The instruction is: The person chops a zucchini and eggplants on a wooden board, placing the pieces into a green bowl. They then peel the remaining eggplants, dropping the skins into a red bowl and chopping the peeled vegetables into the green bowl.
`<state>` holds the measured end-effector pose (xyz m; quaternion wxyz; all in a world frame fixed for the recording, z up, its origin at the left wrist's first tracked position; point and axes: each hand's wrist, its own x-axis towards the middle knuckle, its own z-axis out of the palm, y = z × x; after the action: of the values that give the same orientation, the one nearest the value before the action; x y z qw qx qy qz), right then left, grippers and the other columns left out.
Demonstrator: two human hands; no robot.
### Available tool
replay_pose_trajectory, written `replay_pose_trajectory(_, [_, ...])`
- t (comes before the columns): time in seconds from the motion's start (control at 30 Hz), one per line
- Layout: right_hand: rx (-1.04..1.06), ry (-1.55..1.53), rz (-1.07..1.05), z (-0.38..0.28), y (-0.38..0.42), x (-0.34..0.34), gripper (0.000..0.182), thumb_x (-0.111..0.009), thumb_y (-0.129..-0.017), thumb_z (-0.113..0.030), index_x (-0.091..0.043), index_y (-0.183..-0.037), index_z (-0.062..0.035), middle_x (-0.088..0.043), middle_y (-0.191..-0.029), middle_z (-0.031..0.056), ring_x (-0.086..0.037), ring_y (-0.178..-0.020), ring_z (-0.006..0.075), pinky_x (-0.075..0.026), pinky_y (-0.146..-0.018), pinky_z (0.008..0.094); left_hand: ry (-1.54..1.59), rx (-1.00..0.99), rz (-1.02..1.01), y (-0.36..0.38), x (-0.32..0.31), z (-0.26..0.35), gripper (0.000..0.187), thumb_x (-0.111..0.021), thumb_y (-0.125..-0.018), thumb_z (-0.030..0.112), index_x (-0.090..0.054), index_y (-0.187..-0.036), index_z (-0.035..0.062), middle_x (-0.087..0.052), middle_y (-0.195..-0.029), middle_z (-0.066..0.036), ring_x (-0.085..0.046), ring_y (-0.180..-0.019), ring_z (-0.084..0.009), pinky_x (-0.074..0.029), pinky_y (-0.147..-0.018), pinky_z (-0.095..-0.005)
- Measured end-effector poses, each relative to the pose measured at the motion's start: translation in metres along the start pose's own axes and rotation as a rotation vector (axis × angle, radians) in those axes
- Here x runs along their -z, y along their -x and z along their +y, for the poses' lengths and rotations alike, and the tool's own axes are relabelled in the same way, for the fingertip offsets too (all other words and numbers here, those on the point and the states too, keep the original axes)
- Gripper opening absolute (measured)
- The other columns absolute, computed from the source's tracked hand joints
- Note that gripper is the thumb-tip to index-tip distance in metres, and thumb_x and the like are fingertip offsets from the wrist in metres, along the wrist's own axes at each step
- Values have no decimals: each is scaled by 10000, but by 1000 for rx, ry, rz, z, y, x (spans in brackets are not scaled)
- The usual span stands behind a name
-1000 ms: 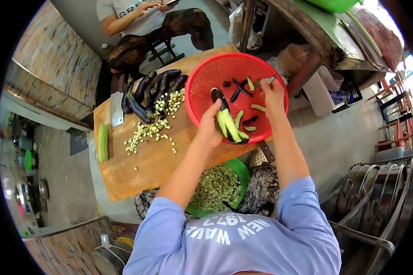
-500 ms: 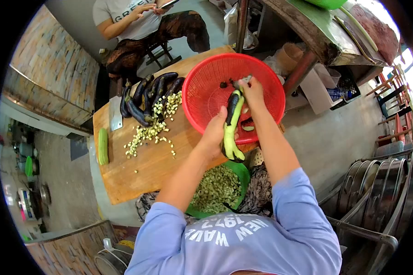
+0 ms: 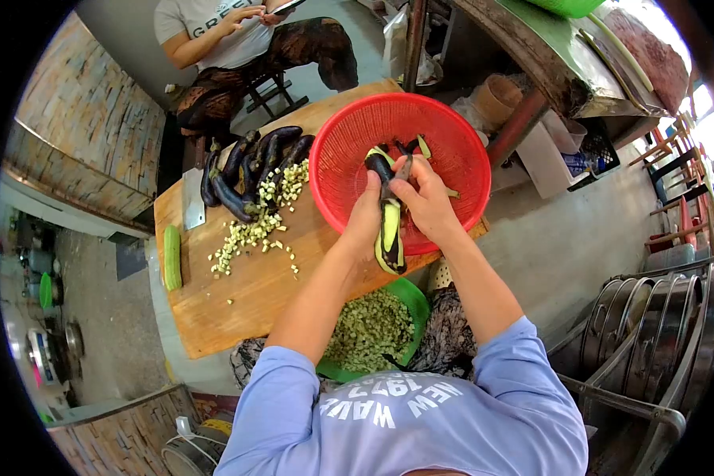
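Note:
A partly peeled eggplant (image 3: 390, 230), dark skin beside pale green flesh, is held by my left hand (image 3: 363, 216), whose fingers wrap round it. My right hand (image 3: 427, 198) is closed on a peeler (image 3: 402, 170) that lies against the eggplant's upper part. Both hands are over the near side of a red basket (image 3: 333, 131), which has dark peel strips (image 3: 423, 146) inside. Left of the basket, whole eggplants (image 3: 232, 198) lie on a wooden board (image 3: 238, 309) beside diced pale pieces (image 3: 250, 234).
A cleaver (image 3: 193, 202) and a green gourd (image 3: 172, 258) lie at the board's left. Below the board, a green basin (image 3: 420, 305) holds diced pieces. A seated person (image 3: 222, 40) is across the board. A metal rack (image 3: 658, 408) stands at right.
My right hand has come down and nearer, bringing the peeler onto the eggplant. The eggplant has turned and shifted slightly left. More peel now shows in the basket.

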<state>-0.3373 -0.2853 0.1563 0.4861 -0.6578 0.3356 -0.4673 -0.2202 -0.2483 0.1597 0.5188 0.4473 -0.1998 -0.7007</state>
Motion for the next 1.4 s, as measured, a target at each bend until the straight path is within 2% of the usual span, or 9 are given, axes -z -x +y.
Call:
replay_pose_trajectory(0.27, [-242, 0, 379, 74, -67, 34, 124, -574, -836, -108, -540, -866, 8, -577, -791, 73, -528, -724, 151, -426, -667, 307, 23, 85, -141, 17, 4, 1, 430, -354, -969, 467, -557, -987, 88, -593, -762, -49, -569, -618, -180, -495, -537, -305])
replay_pose_trajectory(0.5, [-278, -212, -15, -10, 7, 14, 54, -560, -882, -99, -546, -901, -49, -510, -813, -36, -488, -738, 67, -420, -678, 232, 338, -33, -261, -7, 12, 2, 279, -399, -983, 313, -419, -1255, 255, -583, -989, -36, -605, -763, -181, -554, -661, -370])
replay_pose_trajectory(0.53, [-17, 16, -8, 1, 9, 14, 77, -571, -862, -81, -540, -913, -32, -515, -833, -19, -487, -758, 83, -420, -718, 241, 303, -27, -288, -7, 13, 0, 284, -394, -985, 318, -415, -1259, 249, -580, -975, -33, -602, -765, -175, -553, -651, -359])
replay_pose_trajectory(0.73, [-47, 244, 181, 26, -32, 14, 140, -580, -840, -109, -495, -866, 0, -552, -780, 113, -573, -761, 204, -449, -696, 347, 258, 21, -223, -2, 8, -10, 363, -340, -994, 362, -358, -1343, 263, -564, -884, -24, -565, -638, -162, -528, -554, -315])
replay_pose_trajectory(0.9, [-347, 359, 396, 38, -66, 43, 207, -590, -834, -198, -522, -889, -10, -608, -844, 187, -601, -801, 345, -449, -740, 443, 173, 41, -194, -2, 21, -16, 304, -403, -983, 326, -448, -1232, 159, -597, -921, -41, -590, -709, -164, -545, -564, -320])
replay_pose_trajectory(1.13, [-225, 593, 235, 63, -45, 77, 245, -625, -798, -199, -520, -902, -3, -615, -864, 219, -588, -854, 400, -458, -715, 472, 258, 243, -80, -36, 34, -10, 371, -293, -1006, 283, -454, -1126, -28, -618, -991, -170, -601, -727, -228, -544, -608, -354])
replay_pose_trajectory(1.23, [-85, 1015, 33, 52, -33, 76, 220, -610, -805, -180, -515, -903, -7, -624, -841, 210, -593, -822, 409, -471, -725, 473, 387, 317, -122, -31, 37, 2, 496, -347, -975, 432, -510, -1052, -30, -602, -890, -146, -578, -671, -197, -522, -555, -297])
replay_pose_trajectory(1.33, [-237, 149, 299, 5, -38, 64, 188, -581, -819, -158, -507, -904, -7, -621, -822, 221, -593, -809, 419, -474, -729, 499, 462, 226, -268, -32, 47, 10, 462, -496, -908, 495, -529, -963, 38, -573, -791, -89, -537, -577, -160, -492, -484, -268])
replay_pose_trajectory(1.4, [-136, 835, -6, 41, -32, 74, 160, -563, -830, -133, -499, -892, 0, -616, -805, 226, -607, -778, 407, -481, -690, 486, 423, 183, -199, -18, 42, 25, 412, -527, -905, 457, -533, -977, 52, -581, -794, -86, -550, -572, -161, -503, -477, -264])
